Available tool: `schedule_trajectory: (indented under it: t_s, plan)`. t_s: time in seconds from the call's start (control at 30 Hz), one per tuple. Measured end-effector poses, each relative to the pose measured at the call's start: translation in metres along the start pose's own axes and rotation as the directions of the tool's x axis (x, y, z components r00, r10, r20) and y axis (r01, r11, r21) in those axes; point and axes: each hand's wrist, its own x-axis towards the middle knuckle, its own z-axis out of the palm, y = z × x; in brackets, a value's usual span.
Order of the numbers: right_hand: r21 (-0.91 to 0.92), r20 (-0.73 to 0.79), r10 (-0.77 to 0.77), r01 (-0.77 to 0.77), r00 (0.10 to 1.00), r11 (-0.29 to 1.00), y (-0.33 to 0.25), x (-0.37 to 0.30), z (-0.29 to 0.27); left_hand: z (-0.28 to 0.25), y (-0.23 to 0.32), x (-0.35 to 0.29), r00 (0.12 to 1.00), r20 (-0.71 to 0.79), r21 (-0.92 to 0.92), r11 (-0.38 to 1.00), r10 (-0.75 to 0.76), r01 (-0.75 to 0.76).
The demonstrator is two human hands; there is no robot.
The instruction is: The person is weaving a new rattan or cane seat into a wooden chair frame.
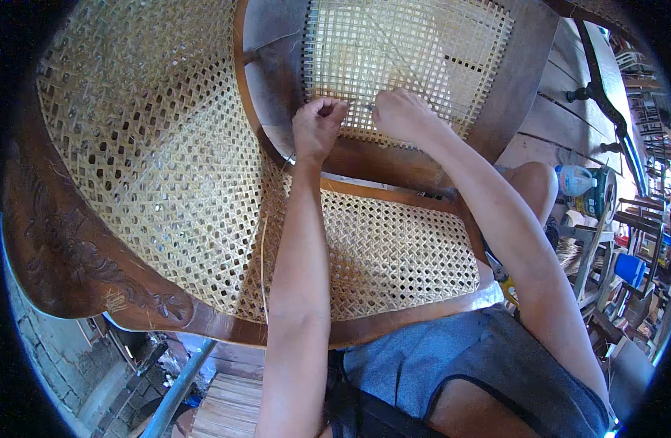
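A wooden seat frame (522,87) with a half-woven cane panel (394,44) lies before me. Its strands cross in an open square grid, and a few thin ones run diagonally. My left hand (321,128) is closed in a pinch at the panel's near left edge. Just to its right, my right hand (404,114) rests low over the weave with its fingers curled together. Whatever lies between the fingers of either hand is too small or hidden to make out. A loose cane strand (263,270) hangs beside my left forearm.
Underneath is a large carved wooden furniture frame (58,241) with finished cane webbing (153,146). To the right stand a plastic jug (576,179), a blue container (629,269) and stacked chair parts. A blue-grey pipe (178,394) and wooden slats (226,409) are at the lower left.
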Motion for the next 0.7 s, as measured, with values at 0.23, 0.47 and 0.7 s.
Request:
schedule_trajectory:
  t_s: [0.23, 0.47, 0.7]
  plan:
    - [-0.063, 0.012, 0.004, -0.004, 1.000, 0.998, -0.016, 0.011, -0.005, 0.007, -0.009, 0.003, 0.991, -0.106, 0.001, 0.997, 0.079, -0.080]
    - [-0.083, 0.000, -0.036, 0.035, 0.999, 0.996, -0.016, 0.005, -0.011, -0.003, -0.011, 0.007, 0.998, 0.042, 0.082, 0.995, 0.049, -0.053]
    - [-0.033, 0.050, -0.027, 0.028, 0.998, 0.999, -0.014, 0.009, -0.019, 0.001, 0.009, 0.006, 0.993, 0.114, -0.031, 0.999, -0.016, 0.019]
